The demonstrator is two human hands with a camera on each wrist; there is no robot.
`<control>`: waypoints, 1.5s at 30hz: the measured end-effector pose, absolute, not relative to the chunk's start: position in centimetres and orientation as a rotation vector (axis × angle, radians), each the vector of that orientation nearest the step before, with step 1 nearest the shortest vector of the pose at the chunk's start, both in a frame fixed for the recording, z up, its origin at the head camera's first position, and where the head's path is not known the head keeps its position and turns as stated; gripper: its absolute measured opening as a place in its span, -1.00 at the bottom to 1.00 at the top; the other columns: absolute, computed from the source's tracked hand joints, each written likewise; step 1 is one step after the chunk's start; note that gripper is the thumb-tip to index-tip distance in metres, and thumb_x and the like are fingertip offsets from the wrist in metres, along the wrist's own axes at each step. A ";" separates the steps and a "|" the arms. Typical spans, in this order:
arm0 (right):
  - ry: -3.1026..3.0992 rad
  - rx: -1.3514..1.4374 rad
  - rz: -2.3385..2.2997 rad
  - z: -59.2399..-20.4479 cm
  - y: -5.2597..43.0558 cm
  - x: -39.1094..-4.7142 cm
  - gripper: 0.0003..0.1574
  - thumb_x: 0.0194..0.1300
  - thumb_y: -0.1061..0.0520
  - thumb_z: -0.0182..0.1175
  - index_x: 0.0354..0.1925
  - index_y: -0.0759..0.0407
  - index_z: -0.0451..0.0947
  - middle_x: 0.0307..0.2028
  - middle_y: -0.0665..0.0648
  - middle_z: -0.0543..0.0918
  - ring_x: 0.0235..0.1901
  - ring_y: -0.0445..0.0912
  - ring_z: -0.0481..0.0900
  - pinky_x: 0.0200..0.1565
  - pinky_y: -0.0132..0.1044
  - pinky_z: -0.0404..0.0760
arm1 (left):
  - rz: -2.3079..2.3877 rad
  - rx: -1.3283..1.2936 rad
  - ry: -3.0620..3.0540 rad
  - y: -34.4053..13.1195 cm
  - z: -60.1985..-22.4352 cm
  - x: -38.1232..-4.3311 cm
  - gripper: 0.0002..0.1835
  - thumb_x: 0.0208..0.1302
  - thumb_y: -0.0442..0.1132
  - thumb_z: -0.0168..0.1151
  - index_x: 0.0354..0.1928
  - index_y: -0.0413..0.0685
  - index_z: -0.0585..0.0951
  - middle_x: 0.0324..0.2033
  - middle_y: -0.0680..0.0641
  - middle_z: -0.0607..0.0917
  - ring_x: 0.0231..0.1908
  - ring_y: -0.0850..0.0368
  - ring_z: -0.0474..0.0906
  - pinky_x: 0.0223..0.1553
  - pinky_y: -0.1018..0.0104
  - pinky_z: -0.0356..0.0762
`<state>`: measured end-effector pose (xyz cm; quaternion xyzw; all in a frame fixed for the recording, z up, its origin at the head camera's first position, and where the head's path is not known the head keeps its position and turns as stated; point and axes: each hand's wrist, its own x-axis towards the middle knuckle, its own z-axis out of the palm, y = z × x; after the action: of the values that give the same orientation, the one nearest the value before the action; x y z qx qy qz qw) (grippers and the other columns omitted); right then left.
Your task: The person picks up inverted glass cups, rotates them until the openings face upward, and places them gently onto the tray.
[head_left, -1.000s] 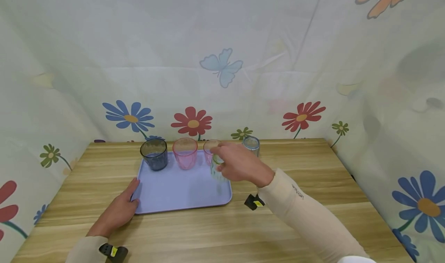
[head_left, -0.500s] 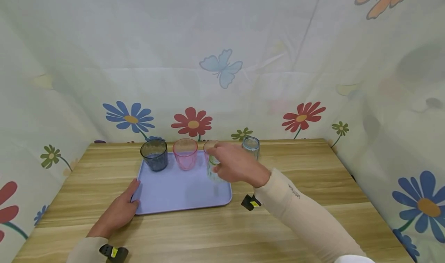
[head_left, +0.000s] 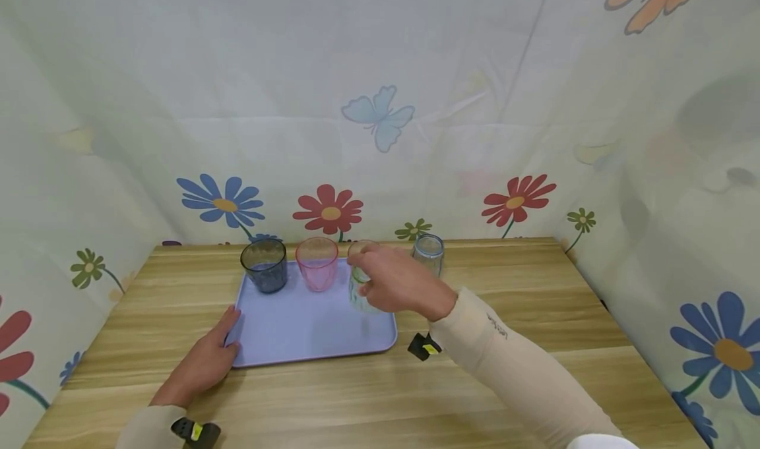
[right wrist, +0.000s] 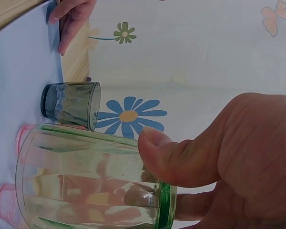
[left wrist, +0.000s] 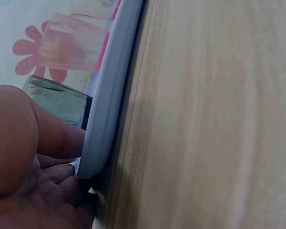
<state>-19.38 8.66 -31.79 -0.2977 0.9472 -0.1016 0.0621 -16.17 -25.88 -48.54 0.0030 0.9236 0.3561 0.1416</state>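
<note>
My right hand point(head_left: 396, 281) holds a green-tinted drinking glass point(right wrist: 93, 179) over the right part of the lilac tray point(head_left: 303, 327). Thumb and fingers grip its thick green end, which points up, while the wider end faces down. At the tray's left edge, my left hand point(head_left: 204, 357) grips the rim near the front corner. Along the back of the tray stand a dark grey glass point(head_left: 264, 274), a pink glass point(head_left: 317, 271) and a second pink-rimmed glass point(head_left: 360, 246), partly hidden by my right hand. Whether the green glass touches the tray is unclear.
A bluish glass point(head_left: 430, 254) stands upside down on the wooden table point(head_left: 505, 383), right of the tray and beyond my right wrist. A white cloth with printed flowers and butterflies point(head_left: 380, 172) encloses the back and sides of the table.
My right hand has moved slightly left with the green glass. The left hand, the tray and the other glasses have stayed in place.
</note>
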 end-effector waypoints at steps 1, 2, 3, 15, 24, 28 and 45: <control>2.861 -0.898 -0.306 -31.8 8.6 -19.4 -0.37 0.39 0.14 0.34 0.40 0.06 0.53 0.31 0.11 0.62 0.21 0.00 0.65 0.21 -0.09 0.69 | 1.027 0.011 2.670 -25.9 -48.6 -16.1 -0.26 0.53 -0.34 -0.11 0.62 -0.41 -0.09 0.64 -0.41 -0.23 0.62 -0.45 -0.27 0.56 -0.44 -0.20; 2.859 -0.899 -0.302 -31.8 8.6 -19.4 -0.37 0.40 0.14 0.33 0.40 0.06 0.53 0.32 0.10 0.61 0.23 0.00 0.64 0.23 -0.08 0.68 | 1.026 0.012 2.672 -25.9 -48.6 -16.1 -0.26 0.53 -0.34 -0.11 0.62 -0.42 -0.08 0.64 -0.41 -0.23 0.62 -0.45 -0.27 0.56 -0.44 -0.20; 2.858 -0.900 -0.299 -31.7 8.5 -19.3 -0.36 0.40 0.14 0.33 0.41 0.06 0.53 0.33 0.10 0.61 0.24 0.00 0.63 0.25 -0.08 0.67 | 1.026 0.013 2.674 -25.9 -48.6 -16.1 -0.26 0.52 -0.34 -0.11 0.62 -0.42 -0.08 0.63 -0.41 -0.22 0.62 -0.45 -0.26 0.56 -0.44 -0.20; 2.851 -0.918 -0.286 -31.7 8.1 -19.2 -0.36 0.41 0.13 0.33 0.42 0.06 0.52 0.37 0.11 0.56 0.33 0.00 0.55 0.33 -0.02 0.62 | 1.020 0.028 2.694 -25.8 -48.4 -16.2 -0.27 0.51 -0.34 -0.07 0.60 -0.44 -0.02 0.63 -0.43 -0.18 0.61 -0.47 -0.22 0.56 -0.43 -0.17; 2.868 -0.925 -0.273 -31.9 7.8 -19.3 -0.36 0.39 0.13 0.34 0.41 0.03 0.53 0.32 0.09 0.60 0.35 0.00 0.50 0.32 -0.05 0.62 | 1.017 0.024 2.695 -25.7 -48.6 -16.2 -0.27 0.52 -0.32 -0.06 0.61 -0.43 -0.03 0.63 -0.42 -0.19 0.62 -0.47 -0.22 0.56 -0.44 -0.17; 2.875 -0.939 -0.255 -32.0 7.6 -19.4 -0.36 0.39 0.13 0.34 0.41 0.03 0.54 0.29 0.07 0.62 0.35 -0.01 0.49 0.34 -0.07 0.61 | 1.033 0.019 2.688 -25.7 -48.6 -16.2 -0.27 0.51 -0.33 -0.07 0.61 -0.43 -0.03 0.63 -0.42 -0.20 0.62 -0.47 -0.23 0.56 -0.44 -0.18; 2.885 -0.975 -0.197 -31.9 7.0 -19.4 -0.38 0.38 0.10 0.35 0.38 0.02 0.56 0.09 0.03 0.66 0.12 -0.08 0.56 0.14 -0.19 0.67 | 1.030 0.007 2.686 -25.9 -48.9 -16.2 -0.26 0.52 -0.30 -0.04 0.61 -0.40 0.00 0.64 -0.40 -0.20 0.61 -0.48 -0.21 0.56 -0.45 -0.17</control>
<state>-19.39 7.00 -31.93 -0.3191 0.9445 -0.0646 0.0451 -16.21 -25.87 -48.88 0.0022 0.9255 0.3551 0.1320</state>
